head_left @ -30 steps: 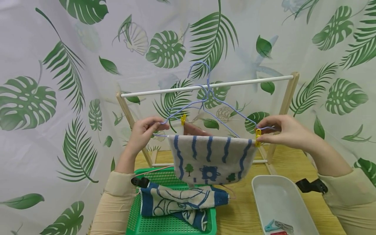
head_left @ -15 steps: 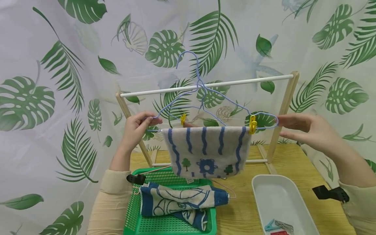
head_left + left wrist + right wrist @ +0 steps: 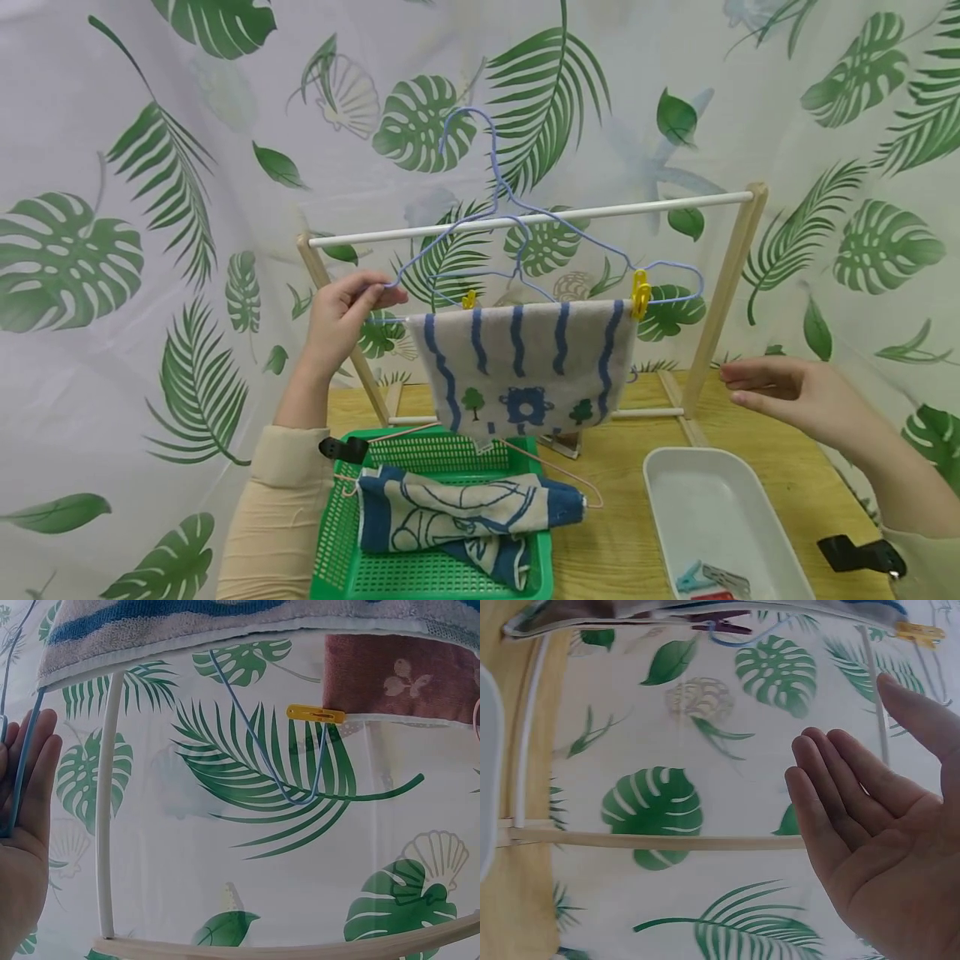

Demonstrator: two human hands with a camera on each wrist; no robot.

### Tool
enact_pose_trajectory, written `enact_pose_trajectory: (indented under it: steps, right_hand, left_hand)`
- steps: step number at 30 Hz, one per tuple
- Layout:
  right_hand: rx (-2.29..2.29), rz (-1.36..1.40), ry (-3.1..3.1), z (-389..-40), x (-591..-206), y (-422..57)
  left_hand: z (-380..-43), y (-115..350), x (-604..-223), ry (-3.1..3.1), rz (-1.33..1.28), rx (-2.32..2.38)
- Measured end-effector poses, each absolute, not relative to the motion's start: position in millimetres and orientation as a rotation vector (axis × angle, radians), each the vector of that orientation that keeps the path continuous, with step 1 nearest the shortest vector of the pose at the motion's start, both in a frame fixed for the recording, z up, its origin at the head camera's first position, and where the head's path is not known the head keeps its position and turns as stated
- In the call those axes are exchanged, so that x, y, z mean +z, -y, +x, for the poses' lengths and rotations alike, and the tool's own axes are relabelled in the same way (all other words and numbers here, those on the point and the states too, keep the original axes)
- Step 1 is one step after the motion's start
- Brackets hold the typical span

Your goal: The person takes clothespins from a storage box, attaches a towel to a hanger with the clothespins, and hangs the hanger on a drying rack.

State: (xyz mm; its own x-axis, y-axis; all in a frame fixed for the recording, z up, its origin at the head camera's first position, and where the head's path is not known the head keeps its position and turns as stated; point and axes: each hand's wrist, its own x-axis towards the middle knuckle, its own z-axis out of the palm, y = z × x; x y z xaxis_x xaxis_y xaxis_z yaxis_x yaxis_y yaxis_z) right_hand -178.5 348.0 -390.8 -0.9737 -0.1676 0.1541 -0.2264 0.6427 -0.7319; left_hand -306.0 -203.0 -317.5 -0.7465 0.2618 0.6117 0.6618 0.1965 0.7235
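My left hand (image 3: pixel 343 317) pinches the left end of a blue wire hanger (image 3: pixel 558 218), whose hook stands above the rack's white rail. Over its lower bar hangs a white towel (image 3: pixel 525 362) with wavy blue stripes and small trees. A yellow clothespin (image 3: pixel 640 293) clips the towel's right edge to the hanger. Off to the right, my right hand (image 3: pixel 806 400) is apart from the hanger, its fingers extended and touching nothing. Behind it, a brown towel (image 3: pixel 401 679) hangs from another blue hanger with a yellow clothespin (image 3: pixel 316 714). The striped towel hides most of it in the head view.
A wooden rack with a white rail (image 3: pixel 637 208) stands at the back of the table. At front left, a green basket (image 3: pixel 543 575) holds a blue-and-white towel (image 3: pixel 472 508) on a pink hanger. A white tray (image 3: pixel 720 500) at right holds several clothespins (image 3: pixel 708 577).
My right hand has let go of the hanger's right end and moved right and down. The hanger with the towel has risen and shifted left, still in my left hand.
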Motion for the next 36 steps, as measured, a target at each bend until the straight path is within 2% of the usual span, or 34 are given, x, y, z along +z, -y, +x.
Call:
enact_pose_trajectory:
  steps: [17, 27, 36]
  right_hand:
    - [1.379, 0.278, 2.986, -150.8, -478.4, -365.8]
    - [1.430, 0.178, 3.088, -140.6, -507.4, -375.3]
    - [1.276, 0.233, 3.160, -134.0, -528.3, -373.7]
  left_hand:
    - [-304.0, 204.0, -312.3, 2.083, -0.842, -1.627]
    - [-304.5, 201.1, -316.0, 2.107, -0.833, -1.601]
    - [-303.6, 199.1, -318.4, 2.129, -0.811, -1.593]
